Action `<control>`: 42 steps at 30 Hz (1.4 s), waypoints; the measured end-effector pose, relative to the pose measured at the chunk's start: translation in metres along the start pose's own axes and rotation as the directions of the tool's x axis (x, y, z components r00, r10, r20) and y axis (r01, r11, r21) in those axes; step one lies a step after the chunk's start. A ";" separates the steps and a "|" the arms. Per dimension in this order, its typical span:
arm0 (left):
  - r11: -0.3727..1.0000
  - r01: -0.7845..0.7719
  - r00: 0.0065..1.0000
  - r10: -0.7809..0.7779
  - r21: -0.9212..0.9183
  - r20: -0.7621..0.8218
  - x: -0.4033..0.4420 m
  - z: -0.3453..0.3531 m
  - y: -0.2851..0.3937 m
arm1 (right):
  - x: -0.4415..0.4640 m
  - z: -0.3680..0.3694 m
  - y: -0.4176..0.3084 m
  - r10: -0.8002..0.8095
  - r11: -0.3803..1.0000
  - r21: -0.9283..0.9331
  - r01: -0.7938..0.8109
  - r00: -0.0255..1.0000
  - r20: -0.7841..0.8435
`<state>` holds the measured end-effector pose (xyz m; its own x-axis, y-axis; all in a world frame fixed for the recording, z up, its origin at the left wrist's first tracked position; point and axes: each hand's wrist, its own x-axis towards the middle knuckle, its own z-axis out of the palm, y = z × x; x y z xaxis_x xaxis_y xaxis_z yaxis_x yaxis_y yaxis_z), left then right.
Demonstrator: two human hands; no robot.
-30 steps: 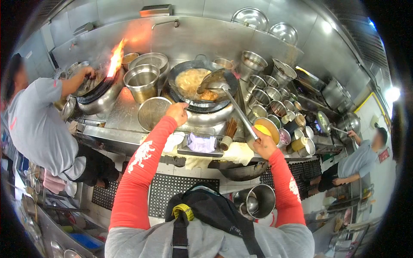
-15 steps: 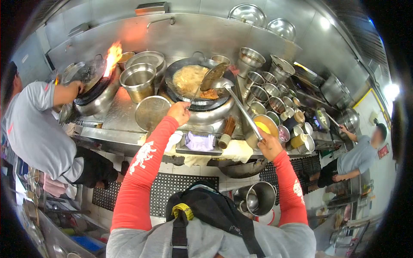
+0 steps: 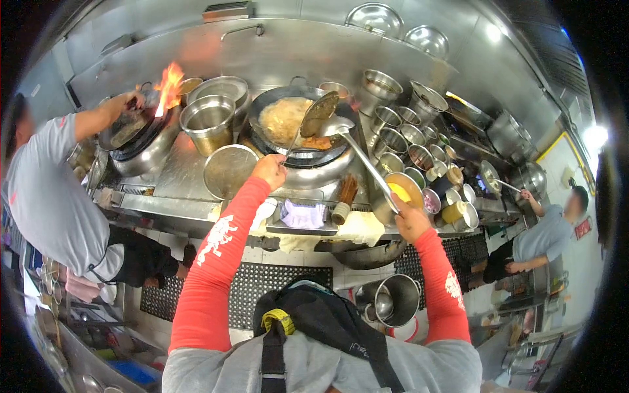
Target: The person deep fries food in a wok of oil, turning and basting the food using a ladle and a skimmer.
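My left hand (image 3: 270,171) is closed round the handle of a perforated skimmer (image 3: 320,114), whose round head is tilted over the right side of a large wok (image 3: 257,107). Pale food in bubbling liquid (image 3: 283,122) fills the wok's middle. In my right hand (image 3: 413,223) is the long handle of a metal ladle (image 3: 337,126). The ladle's bowl sits beside the skimmer head, seemingly against its lower edge. Just below both heads lies a browned piece of food (image 3: 318,143) near the wok's front right; its exact support is partly hidden.
A bamboo brush (image 3: 346,200) and a purple cloth (image 3: 303,214) lie at the counter's front. Several metal containers (image 3: 392,142) crowd the right, a deep pot (image 3: 208,118) stands left. Flames (image 3: 170,88) rise by a co-worker (image 3: 59,183) at left; another person (image 3: 540,236) holds a pan at right.
My hands stay nearly in place; the skimmer head tips slightly more upright. The left co-worker's arm has reached farther over their wok. The right person's pan has shifted slightly left.
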<state>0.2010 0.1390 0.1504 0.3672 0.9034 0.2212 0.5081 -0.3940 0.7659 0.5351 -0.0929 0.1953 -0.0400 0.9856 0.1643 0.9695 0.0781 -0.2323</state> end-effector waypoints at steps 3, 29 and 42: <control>0.999 0.000 0.999 0.001 0.033 -0.046 -0.005 -0.004 -0.002 | -0.012 -0.009 0.004 0.085 0.995 -0.047 -0.084 0.996 0.010; 0.993 0.102 0.994 -0.100 -0.058 0.040 0.005 -0.008 -0.032 | 0.005 0.010 0.005 0.015 0.998 -0.055 -0.017 1.000 -0.020; 0.958 0.222 0.975 -0.215 -0.181 0.057 -0.010 -0.029 -0.010 | 0.056 0.017 0.014 -0.083 0.994 -0.065 0.087 0.995 0.054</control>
<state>0.1695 0.1389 0.1582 0.2938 0.9557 0.0166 0.4270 -0.1468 0.8922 0.5423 -0.0341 0.1851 -0.1334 0.9823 0.1314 0.9761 0.1532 -0.1543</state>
